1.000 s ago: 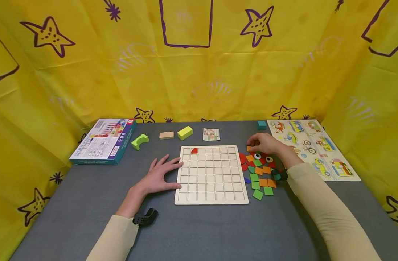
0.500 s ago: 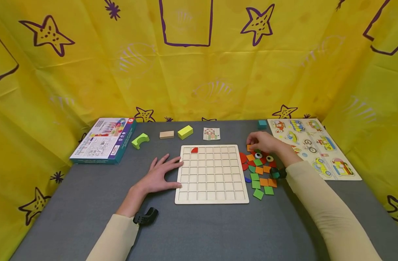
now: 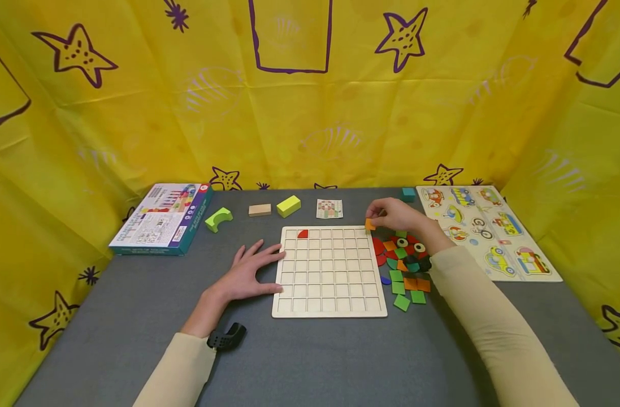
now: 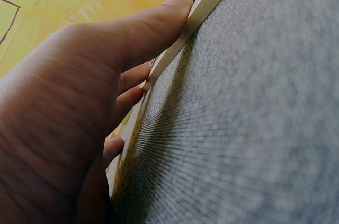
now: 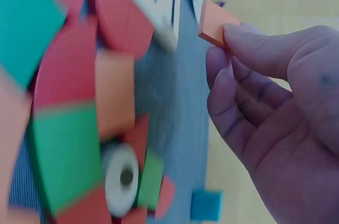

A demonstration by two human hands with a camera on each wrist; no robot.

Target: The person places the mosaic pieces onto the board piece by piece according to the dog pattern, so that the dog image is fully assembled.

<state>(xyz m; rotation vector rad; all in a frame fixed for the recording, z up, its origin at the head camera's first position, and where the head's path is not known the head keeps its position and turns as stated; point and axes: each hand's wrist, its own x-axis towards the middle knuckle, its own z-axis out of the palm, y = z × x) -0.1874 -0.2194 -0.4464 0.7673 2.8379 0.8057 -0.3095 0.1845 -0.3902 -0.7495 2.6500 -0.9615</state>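
Note:
A pale wooden grid board (image 3: 328,277) lies on the grey table, one red quarter-circle tile (image 3: 303,234) in its top row. My left hand (image 3: 248,276) rests at the board's left side, fingers spread and relaxed; in the left wrist view the thumb (image 4: 153,28) touches the board's edge. Between thumb and fingers my right hand (image 3: 398,217) pinches an orange square tile (image 5: 216,23), raised over the board's top right corner. Just right of the board lies a loose pile of green tiles (image 3: 398,288), orange tiles (image 3: 410,284), red pieces (image 3: 378,247) and round white eye pieces (image 3: 419,247).
Behind the board are a picture card (image 3: 329,209), a yellow block (image 3: 289,207), a tan block (image 3: 259,210) and a green arch block (image 3: 219,219). A game box (image 3: 157,220) lies at left. At right are a picture puzzle board (image 3: 488,232) and a teal cube (image 3: 408,195).
My right hand has picked up the orange square tile from the pile's far end and moved left with it to the board's corner. The left hand stays put.

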